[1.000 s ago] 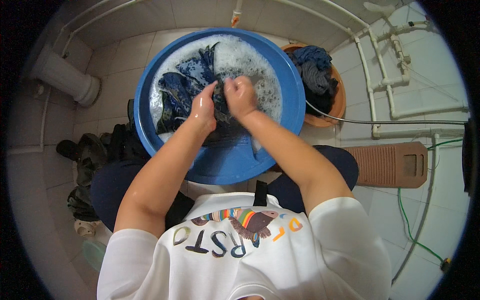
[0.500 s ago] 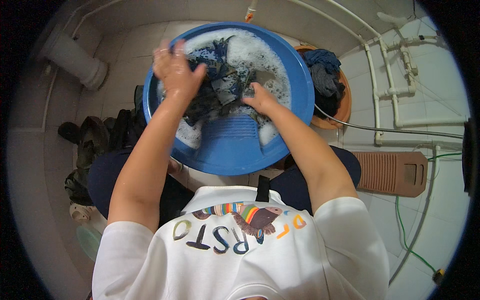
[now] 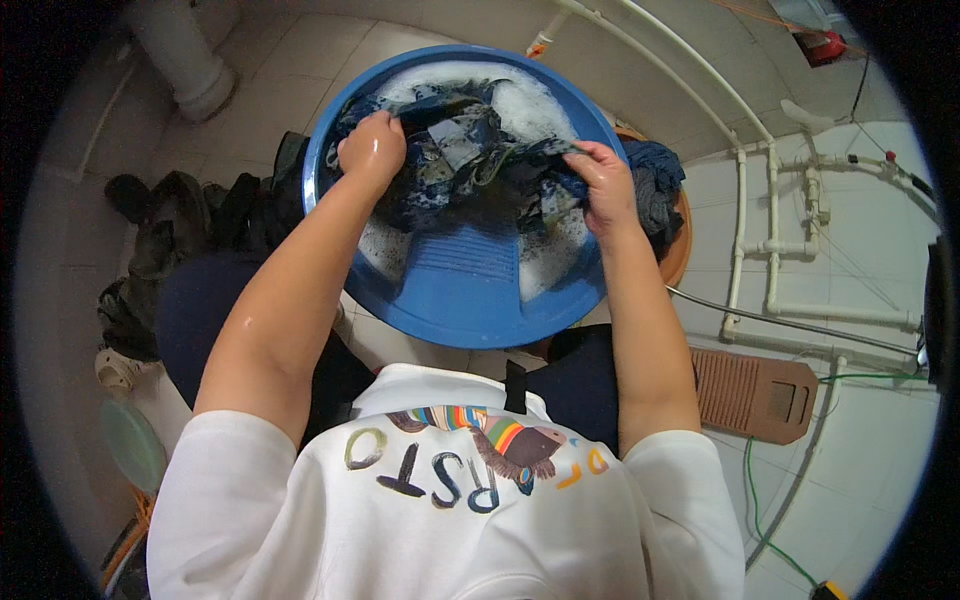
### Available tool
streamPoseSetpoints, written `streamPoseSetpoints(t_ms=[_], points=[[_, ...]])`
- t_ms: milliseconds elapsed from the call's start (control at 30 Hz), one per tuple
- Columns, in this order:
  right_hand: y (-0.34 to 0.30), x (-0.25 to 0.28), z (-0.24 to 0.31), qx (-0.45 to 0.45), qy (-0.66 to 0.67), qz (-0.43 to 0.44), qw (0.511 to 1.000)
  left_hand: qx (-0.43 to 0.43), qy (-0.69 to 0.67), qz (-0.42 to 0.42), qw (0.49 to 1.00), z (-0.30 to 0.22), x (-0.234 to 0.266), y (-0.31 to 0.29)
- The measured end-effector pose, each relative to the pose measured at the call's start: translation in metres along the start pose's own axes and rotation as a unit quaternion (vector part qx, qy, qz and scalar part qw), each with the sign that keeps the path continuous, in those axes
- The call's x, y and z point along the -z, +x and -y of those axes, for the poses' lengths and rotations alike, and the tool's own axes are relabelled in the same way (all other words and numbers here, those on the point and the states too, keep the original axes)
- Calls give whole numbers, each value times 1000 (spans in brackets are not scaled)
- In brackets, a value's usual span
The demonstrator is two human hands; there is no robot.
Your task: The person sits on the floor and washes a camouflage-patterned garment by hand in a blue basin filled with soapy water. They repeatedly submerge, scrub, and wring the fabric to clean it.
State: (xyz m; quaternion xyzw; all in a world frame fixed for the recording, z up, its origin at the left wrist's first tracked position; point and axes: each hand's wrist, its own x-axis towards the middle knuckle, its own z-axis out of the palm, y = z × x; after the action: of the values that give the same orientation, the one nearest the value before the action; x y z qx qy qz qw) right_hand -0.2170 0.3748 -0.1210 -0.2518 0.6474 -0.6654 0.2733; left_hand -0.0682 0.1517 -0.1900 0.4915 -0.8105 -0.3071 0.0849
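Note:
Wet, dark, patterned cloth point(image 3: 462, 150), blue and grey, stretches across a round blue basin point(image 3: 450, 325) of suds. My left hand point(image 3: 373, 150) is closed on the cloth at the basin's left side. At the right side my right hand point(image 3: 604, 183) pinches another edge of it, lifted near the rim. The cloth's middle hangs between both hands, over and partly in the foamy water. White foam point(image 3: 525, 105) shows behind it. A ridged washboard slope point(image 3: 462, 260) is moulded into the basin's near side, below the cloth.
An orange tub point(image 3: 677, 245) with dark clothes point(image 3: 655, 190) stands right of the basin. A brown washboard point(image 3: 755, 393) lies on the tiles at right, near white wall pipes point(image 3: 770, 210) and a hose point(image 3: 790, 318). Dark garments point(image 3: 155, 240) lie in a heap at left.
My left hand has come down and closed on the cloth. My right hand has moved right and up, drawing the cloth out toward the right rim. The view has shifted slightly.

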Motion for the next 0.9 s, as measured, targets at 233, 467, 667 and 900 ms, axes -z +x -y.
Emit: streamPoseSetpoints(t_ms=[233,467,667,900], points=[[-8,-5,57,38,185,58,980,-518,-228,-79,821,-53,-2,-39],[4,12,52,47,96,52,993,-371,-61,215,901,-64,3,-52],[29,54,-35,96,-492,-15,865,-40,-558,414,719,-49,-9,-32],[25,56,-113,-137,-654,179,722,150,-541,373,739,-46,-55,-37]])
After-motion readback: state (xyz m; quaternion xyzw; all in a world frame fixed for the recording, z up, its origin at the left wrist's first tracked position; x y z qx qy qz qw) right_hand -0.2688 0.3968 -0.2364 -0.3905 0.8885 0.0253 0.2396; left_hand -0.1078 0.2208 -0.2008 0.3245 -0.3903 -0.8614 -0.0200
